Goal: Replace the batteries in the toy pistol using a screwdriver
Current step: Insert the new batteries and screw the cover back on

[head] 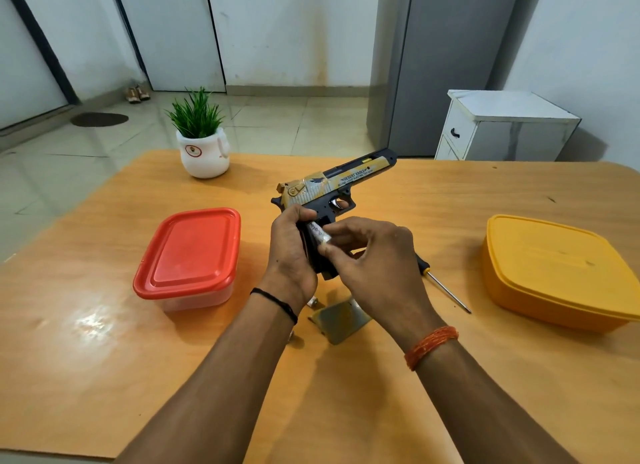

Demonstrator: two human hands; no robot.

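Left hand (292,252) wrapped round the grip of the toy pistol (332,190), fingers curled over the grip's far side, holding it up above the worktop (104,377) with the barrel pointing away and to the right. Right hand (374,255) just right of the left hand, touching it at the grip; thumb and fingertips pinch a small silver battery (319,235) at the open side of the grip, battery tilted, one end in or at the compartment, cannot tell how far it is seated. Screwdriver (445,283) lies on the worktop just right of the right hand, black handle partly hidden behind that hand, shaft pointing toward the near right. Under both wrists, flat on the worktop, a grey-gold cover plate (341,320), looks like the grip panel, off the pistol. Small silver piece (312,302) just beside the plate, below the left hand, too small to tell what it is. Red-lidded container (190,255) well left of the left hand, lid on. Yellow container (557,273) well right of the right hand, lid on. Potted plant (202,141) in a white pot beyond the left hand at the far worktop edge. Black thread band on left wrist, orange thread band on right wrist.
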